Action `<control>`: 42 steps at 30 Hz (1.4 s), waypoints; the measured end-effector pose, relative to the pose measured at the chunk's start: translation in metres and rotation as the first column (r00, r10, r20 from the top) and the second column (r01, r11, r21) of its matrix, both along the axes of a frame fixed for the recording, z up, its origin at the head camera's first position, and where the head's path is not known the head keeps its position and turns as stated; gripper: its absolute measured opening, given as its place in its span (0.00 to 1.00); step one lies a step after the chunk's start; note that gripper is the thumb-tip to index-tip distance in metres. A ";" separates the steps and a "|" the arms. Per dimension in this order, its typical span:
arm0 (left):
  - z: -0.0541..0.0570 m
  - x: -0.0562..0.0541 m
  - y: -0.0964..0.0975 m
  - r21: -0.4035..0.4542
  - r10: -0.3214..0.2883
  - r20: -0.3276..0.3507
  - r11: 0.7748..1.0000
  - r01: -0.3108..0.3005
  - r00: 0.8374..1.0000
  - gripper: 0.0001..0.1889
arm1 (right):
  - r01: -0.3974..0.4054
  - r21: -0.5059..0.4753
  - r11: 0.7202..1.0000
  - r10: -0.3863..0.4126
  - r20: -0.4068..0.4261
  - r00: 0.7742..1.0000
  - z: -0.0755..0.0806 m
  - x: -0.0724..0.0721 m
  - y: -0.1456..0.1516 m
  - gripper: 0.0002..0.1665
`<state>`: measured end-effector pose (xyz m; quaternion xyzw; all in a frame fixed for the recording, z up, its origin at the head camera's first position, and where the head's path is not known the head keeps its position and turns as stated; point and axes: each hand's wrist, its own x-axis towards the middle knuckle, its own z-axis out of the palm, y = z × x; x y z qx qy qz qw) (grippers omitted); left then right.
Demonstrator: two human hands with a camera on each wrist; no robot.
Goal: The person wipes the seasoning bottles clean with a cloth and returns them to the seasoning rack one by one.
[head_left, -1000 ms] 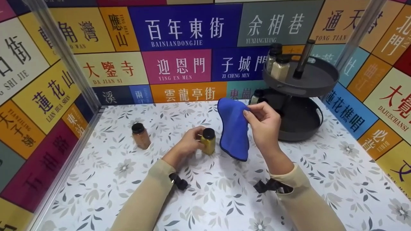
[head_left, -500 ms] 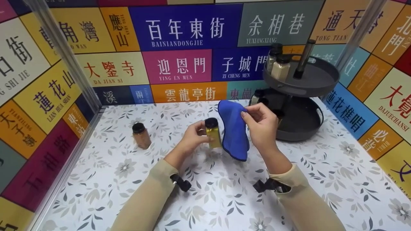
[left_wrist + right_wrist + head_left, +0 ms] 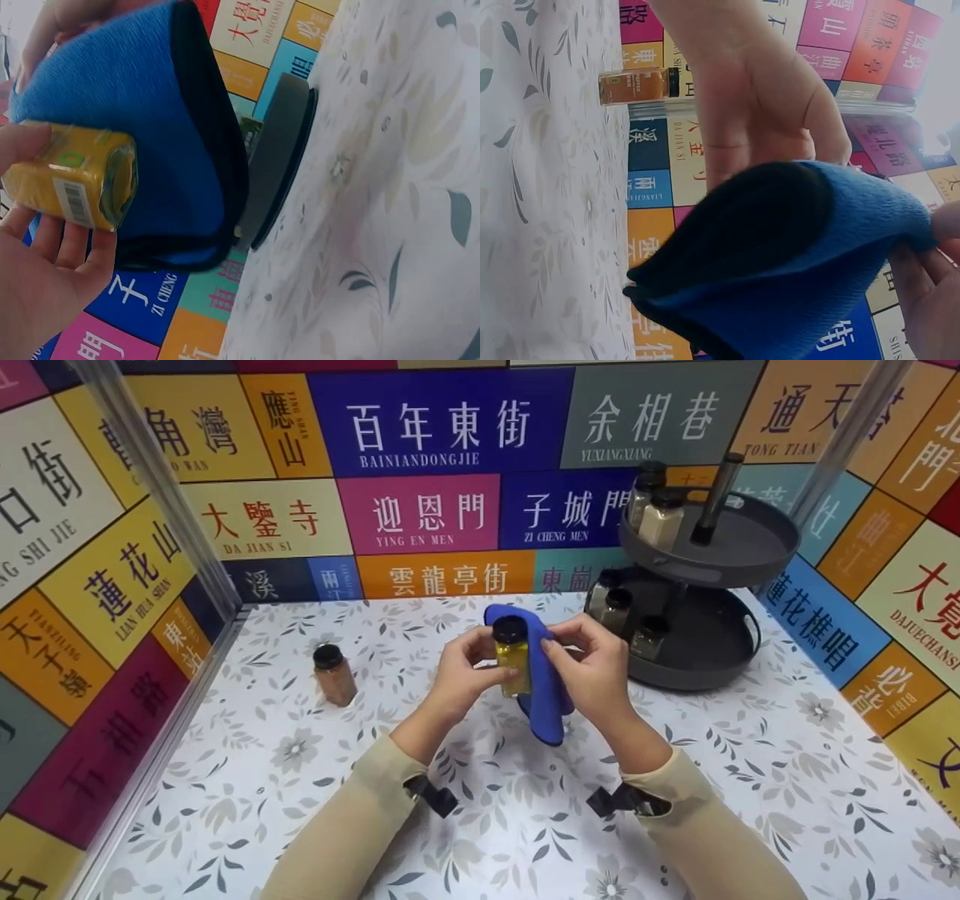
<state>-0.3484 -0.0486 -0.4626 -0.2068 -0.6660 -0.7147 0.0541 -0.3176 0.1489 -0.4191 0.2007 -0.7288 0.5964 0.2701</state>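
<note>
Around yellow jar (image 3: 511, 655), left hand (image 3: 466, 666) curled.

Left hand (image 3: 463, 666), right hand (image 3: 598, 664) gripping; 2 forearms (image 3: 358, 807) converge.

Blue panel (image 3: 441, 424) — BAINIANDONGJIE, grey panel (image 3: 660, 414) — YUXIANGXIANG

Head view: from above, facing forward and down over worktop (image 3: 225, 787) to sign-covered wall (image 3: 420, 517); farthest off. Left wrist: close-up, tipped sideways, facing blue cloth (image 3: 551, 705) and tiered stand (image 3: 705, 570). Right wrist: close, sideways too, brown jar (image 3: 335, 684) beyond cloth. Cloth shared by all three views.
</note>
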 end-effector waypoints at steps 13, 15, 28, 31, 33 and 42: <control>0.010 0.002 -0.002 0.046 0.067 -0.012 0.997 -0.067 0.998 0.25 | -0.044 0.378 0.925 -0.037 0.206 0.978 -0.004 -0.007 0.002 0.03; 0.011 0.003 -0.001 0.042 0.071 -0.009 0.997 -0.071 0.997 0.25 | -0.030 0.343 0.939 -0.045 0.209 0.977 -0.006 -0.007 0.001 0.03; 0.009 0.007 0.004 -0.026 0.006 0.015 1.000 -0.005 1.000 0.24 | 0.074 -0.042 0.996 -0.075 -0.012 0.997 -0.001 0.001 0.001 0.03; 0.008 0.007 0.005 -0.036 0.007 0.010 0.999 -0.007 1.000 0.25 | 0.073 -0.031 0.997 -0.074 -0.020 0.997 0.001 0.002 0.001 0.04; 0.008 0.007 0.005 -0.035 0.020 0.005 0.999 -0.020 1.000 0.25 | 0.068 0.007 0.998 -0.068 -0.002 0.998 0.002 0.001 0.002 0.04; 0.009 0.008 0.004 -0.002 0.069 0.004 0.998 -0.069 0.998 0.25 | 0.033 0.296 0.955 -0.085 0.164 0.983 0.001 -0.004 0.005 0.03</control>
